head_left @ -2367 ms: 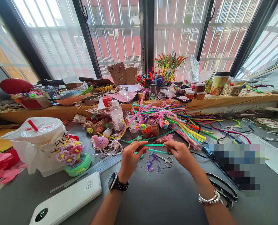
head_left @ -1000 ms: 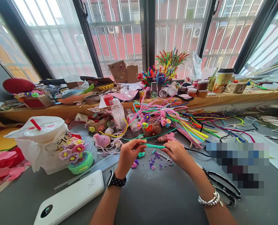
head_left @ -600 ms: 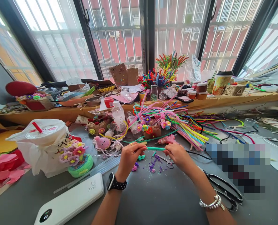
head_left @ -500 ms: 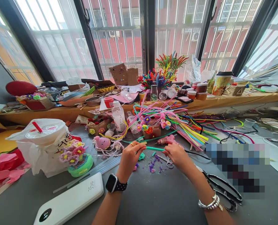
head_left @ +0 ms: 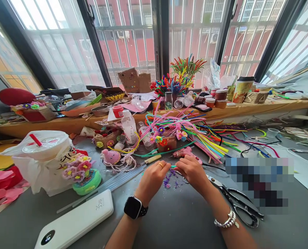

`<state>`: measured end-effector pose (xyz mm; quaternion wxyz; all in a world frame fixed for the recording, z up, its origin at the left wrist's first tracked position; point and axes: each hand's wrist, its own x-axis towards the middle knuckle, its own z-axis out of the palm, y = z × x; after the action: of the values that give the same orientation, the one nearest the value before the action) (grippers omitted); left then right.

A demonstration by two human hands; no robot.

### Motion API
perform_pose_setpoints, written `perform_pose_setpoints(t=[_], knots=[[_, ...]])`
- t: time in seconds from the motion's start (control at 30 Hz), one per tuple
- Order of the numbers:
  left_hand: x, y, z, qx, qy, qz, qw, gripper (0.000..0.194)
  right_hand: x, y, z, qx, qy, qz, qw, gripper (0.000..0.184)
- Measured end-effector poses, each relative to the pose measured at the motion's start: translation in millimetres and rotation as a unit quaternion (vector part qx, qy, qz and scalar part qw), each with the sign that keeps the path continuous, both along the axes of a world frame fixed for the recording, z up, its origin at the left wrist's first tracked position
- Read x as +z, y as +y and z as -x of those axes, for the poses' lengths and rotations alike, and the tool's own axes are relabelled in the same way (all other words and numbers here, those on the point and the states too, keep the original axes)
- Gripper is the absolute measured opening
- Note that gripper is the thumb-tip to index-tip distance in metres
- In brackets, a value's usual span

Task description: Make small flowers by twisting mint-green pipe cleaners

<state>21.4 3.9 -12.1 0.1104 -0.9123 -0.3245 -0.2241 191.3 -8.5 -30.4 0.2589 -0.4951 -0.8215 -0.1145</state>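
My left hand, with a ring and a watch on the wrist, pinches one end of a green pipe cleaner. Opposite it, my right hand grips the other end. Only a short green piece shows between the fingertips; the rest is hidden by my hands. Purple fuzzy scraps lie on the grey table below them. Just beyond my right hand rests a pink glue gun. A wooden-handled tool lies past my left hand. Small scissors under my right hand are mostly covered.
Large black-handled scissors lie right of my right forearm. At left are a white power bank, clear glue sticks, a green pot of crocheted flowers and a bagged drink cup. Colourful pipe cleaners are heaped behind.
My hands have come closer together, so less of the green pipe cleaner shows between them. My left hand has moved right and slightly down. The view has shifted a little.
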Motion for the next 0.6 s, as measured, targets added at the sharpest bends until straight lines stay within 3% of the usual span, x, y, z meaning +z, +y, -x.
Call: perform_pose_setpoints(t=[0.13, 0.23, 0.33, 0.47, 0.6], knots=[[-1.4, 4.0, 4.1, -0.015, -0.004, 0.012, 1.0, 0.018, 3.0, 0.2, -0.6, 0.023, 0.044, 0.033, 0.998, 0.027], [-5.3, 11.3, 10.0, 0.004, -0.05, 0.019, 0.999, 0.021, 13.9, -8.1, -8.7, 0.056, 0.149, 0.055, 0.986, 0.022], [-7.1, 18.5, 16.9, 0.054, -0.139, 0.039, 0.988, 0.022, 23.8, -32.6, -35.3, -0.046, 0.234, 0.003, 0.971, 0.025], [-5.6, 21.7, 20.4, 0.059, -0.256, 0.044, 0.964, 0.02, 11.4, -80.5, -87.4, -0.154, 0.162, 0.133, 0.966, 0.021], [-3.2, 19.9, 19.2, 0.071, -0.27, 0.039, 0.959, 0.019, -15.3, -115.7, -123.7, -0.176, 0.074, 0.227, 0.955, 0.027]])
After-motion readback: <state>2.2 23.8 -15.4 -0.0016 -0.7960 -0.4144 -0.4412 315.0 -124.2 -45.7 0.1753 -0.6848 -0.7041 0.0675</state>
